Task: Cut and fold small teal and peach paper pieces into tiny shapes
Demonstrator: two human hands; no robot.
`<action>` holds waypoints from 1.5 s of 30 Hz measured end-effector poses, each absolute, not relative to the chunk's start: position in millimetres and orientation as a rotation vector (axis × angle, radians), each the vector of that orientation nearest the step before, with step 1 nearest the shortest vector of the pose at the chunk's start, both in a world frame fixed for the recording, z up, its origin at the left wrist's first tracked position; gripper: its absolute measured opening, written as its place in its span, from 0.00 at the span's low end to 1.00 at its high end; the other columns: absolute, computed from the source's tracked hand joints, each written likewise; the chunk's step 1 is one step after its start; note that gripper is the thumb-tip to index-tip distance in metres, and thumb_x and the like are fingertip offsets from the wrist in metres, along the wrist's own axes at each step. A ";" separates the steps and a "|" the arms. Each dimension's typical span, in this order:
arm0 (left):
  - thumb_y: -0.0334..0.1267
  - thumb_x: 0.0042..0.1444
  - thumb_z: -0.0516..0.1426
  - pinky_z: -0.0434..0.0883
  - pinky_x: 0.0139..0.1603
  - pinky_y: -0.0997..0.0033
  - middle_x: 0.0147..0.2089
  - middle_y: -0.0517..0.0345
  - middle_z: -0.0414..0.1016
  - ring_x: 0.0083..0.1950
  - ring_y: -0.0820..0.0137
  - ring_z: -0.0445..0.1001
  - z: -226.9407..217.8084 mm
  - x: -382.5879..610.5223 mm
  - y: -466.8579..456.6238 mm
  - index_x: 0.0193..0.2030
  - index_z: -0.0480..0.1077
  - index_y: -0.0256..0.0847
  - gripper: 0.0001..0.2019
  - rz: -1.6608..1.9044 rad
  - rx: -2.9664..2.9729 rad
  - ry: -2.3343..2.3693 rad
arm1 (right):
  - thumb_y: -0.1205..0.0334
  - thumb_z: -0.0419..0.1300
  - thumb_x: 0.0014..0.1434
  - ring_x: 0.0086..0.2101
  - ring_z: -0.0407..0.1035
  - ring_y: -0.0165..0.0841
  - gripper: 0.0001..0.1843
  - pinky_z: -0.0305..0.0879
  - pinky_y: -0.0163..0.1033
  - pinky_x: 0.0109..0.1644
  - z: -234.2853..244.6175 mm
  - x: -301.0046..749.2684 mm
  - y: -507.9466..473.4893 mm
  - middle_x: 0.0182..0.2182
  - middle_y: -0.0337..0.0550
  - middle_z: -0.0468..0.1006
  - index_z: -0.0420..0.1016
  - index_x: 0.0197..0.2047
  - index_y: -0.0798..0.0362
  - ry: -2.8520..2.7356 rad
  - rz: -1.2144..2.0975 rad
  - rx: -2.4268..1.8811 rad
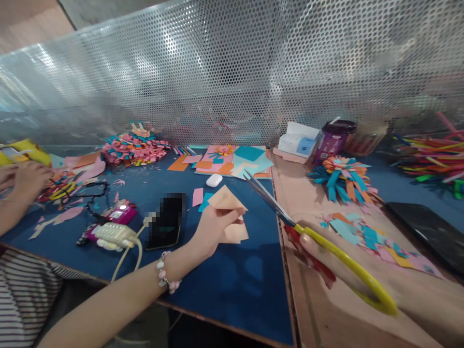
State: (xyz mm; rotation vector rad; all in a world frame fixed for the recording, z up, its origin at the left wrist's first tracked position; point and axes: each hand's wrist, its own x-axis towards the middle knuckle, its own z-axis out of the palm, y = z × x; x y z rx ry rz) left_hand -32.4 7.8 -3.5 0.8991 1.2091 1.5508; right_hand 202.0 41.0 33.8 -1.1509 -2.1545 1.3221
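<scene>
Near the middle of the head view, my left hand (213, 227) pinches a folded piece of peach paper (227, 198) above the blue table. My right hand (326, 251) grips scissors (315, 235) with yellow and red handles. Their blades point up and left, slightly parted, a short way right of the paper and apart from it. A small pink paper piece (197, 196) and a blue paper piece (206, 202) lie just behind my left hand. Beyond them sits a white earbud case (214, 181).
Left of my arm lie a phone (166, 220) and a cabled power bank (116, 235). A co-worker's hands (27, 181) are at far left. Behind stand a paper-strip pile (134, 147), a purple cup (333, 140) and a metal mesh (232, 72). Paper scraps (373, 237) and a black phone (427, 234) lie right.
</scene>
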 end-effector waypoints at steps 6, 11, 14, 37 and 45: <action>0.34 0.43 0.65 0.74 0.42 0.64 0.35 0.52 0.78 0.42 0.63 0.76 7.6 -32.6 7.6 0.38 0.74 0.36 0.13 1.649 0.884 1.103 | 0.38 0.56 0.52 0.22 0.60 0.30 0.23 0.56 0.34 0.22 40.1 201.4 45.8 0.21 0.39 0.66 0.64 0.25 0.51 -2.281 1.198 -1.161; 0.33 0.45 0.64 0.72 0.51 0.59 0.38 0.48 0.79 0.42 0.63 0.77 13.6 -33.8 6.6 0.39 0.75 0.32 0.13 1.675 0.873 1.043 | 0.41 0.58 0.51 0.23 0.59 0.31 0.21 0.56 0.36 0.25 37.2 197.3 44.1 0.21 0.40 0.66 0.63 0.24 0.51 -2.320 1.124 -1.140; 0.33 0.46 0.64 0.71 0.52 0.58 0.39 0.48 0.78 0.43 0.62 0.76 15.9 -33.7 4.9 0.40 0.74 0.32 0.13 1.682 0.878 1.024 | 0.43 0.58 0.52 0.24 0.59 0.31 0.20 0.56 0.36 0.25 33.8 197.4 45.6 0.22 0.40 0.66 0.64 0.24 0.51 -2.348 1.107 -1.127; 0.34 0.44 0.65 0.68 0.54 0.59 0.43 0.49 0.77 0.48 0.61 0.74 12.7 -29.4 0.5 0.42 0.73 0.34 0.17 1.681 0.874 1.114 | 0.45 0.52 0.59 0.22 0.59 0.27 0.18 0.55 0.32 0.20 22.1 200.5 45.8 0.24 0.38 0.66 0.67 0.30 0.51 -2.482 1.129 -1.136; 0.34 0.42 0.66 0.69 0.52 0.60 0.41 0.50 0.78 0.45 0.63 0.75 12.1 -28.5 1.3 0.41 0.74 0.35 0.17 1.693 0.847 1.120 | 0.42 0.57 0.52 0.24 0.61 0.33 0.20 0.57 0.37 0.25 38.8 195.2 38.3 0.22 0.41 0.68 0.65 0.25 0.51 -2.359 1.107 -1.113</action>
